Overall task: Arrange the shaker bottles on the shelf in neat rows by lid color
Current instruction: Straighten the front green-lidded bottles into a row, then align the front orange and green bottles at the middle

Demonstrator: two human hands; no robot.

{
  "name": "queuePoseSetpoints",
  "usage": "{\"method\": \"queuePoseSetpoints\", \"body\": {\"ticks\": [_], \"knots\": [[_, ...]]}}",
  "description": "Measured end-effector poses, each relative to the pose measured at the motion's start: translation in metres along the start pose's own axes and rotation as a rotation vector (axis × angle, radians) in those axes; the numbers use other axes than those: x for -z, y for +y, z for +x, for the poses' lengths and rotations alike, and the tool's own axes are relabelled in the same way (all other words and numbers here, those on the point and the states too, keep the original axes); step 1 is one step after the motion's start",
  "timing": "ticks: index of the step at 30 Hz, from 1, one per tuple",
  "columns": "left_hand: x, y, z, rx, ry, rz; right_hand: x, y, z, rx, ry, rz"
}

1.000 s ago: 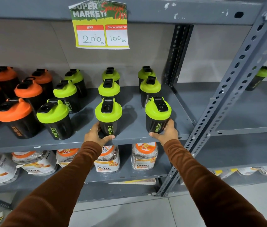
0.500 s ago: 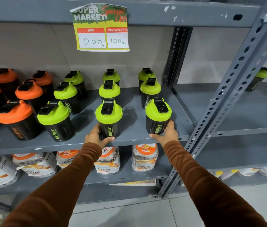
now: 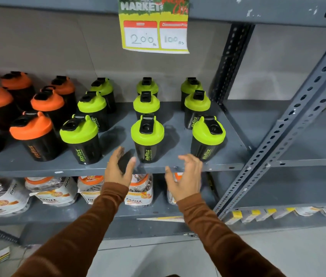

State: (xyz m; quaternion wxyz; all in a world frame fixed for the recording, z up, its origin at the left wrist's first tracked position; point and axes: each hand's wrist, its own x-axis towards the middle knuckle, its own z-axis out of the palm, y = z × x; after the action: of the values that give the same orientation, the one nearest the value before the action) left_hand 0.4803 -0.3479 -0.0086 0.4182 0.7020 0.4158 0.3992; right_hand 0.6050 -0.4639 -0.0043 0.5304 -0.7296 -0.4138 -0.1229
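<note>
Both hands — left hand (image 3: 118,168), right hand (image 3: 186,176) — grip open, empty, just before the front green-lidded bottles (image 3: 147,136).

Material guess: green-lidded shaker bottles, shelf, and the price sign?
Front middle shaker bottle: looks like moulded plastic, glossy dark body with printed logo, smooth satin green lid. Shelf: likely painted steel, matte grey, with chipped paint and a punched-hole upright. Price sign: printed paper, its lower edge slightly curled.

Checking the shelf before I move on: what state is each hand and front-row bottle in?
left hand: open, holding nothing
right hand: open, holding nothing
front middle green-lid bottle: upright, cap shut
front right green-lid bottle: upright, cap shut
front orange-lid bottle: upright
</note>
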Motion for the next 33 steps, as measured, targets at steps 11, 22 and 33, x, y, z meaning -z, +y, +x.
{"method": "queuePoseSetpoints", "body": {"ticks": [11, 22, 33], "knots": [[0.133, -0.063, 0.029, -0.041, 0.424, 0.336, -0.13, -0.1, -0.004, -0.031, -0.401, 0.232], [0.213, -0.083, 0.1, 0.086, 0.091, 0.109, -0.2, -0.137, -0.001, -0.479, -0.376, 0.236], [0.235, -0.098, 0.122, 0.125, -0.109, 0.128, -0.204, -0.144, -0.004, -0.536, -0.274, 0.132]]}}
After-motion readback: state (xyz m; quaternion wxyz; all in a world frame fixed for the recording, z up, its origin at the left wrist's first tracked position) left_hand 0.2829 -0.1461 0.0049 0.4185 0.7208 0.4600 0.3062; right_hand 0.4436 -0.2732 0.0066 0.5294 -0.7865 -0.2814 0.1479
